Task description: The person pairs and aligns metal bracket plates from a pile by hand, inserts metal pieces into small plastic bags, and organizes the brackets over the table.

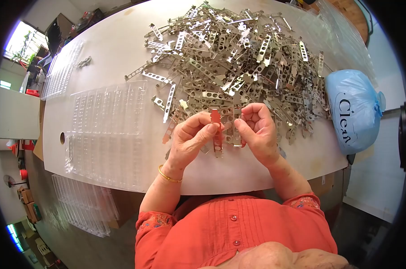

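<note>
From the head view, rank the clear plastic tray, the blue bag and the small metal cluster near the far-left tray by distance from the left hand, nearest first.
1. Clear plastic tray, just left of the left hand.
2. Blue bag, far right.
3. Small metal cluster, far upper left.

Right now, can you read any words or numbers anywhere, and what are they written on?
"Clean": dark letters on the light blue plastic bag at the right edge of the white table.
The metal strips in the pile, the strip in the left hand, the one in the right hand and the clear plastic trays show no readable words or numbers.
</note>
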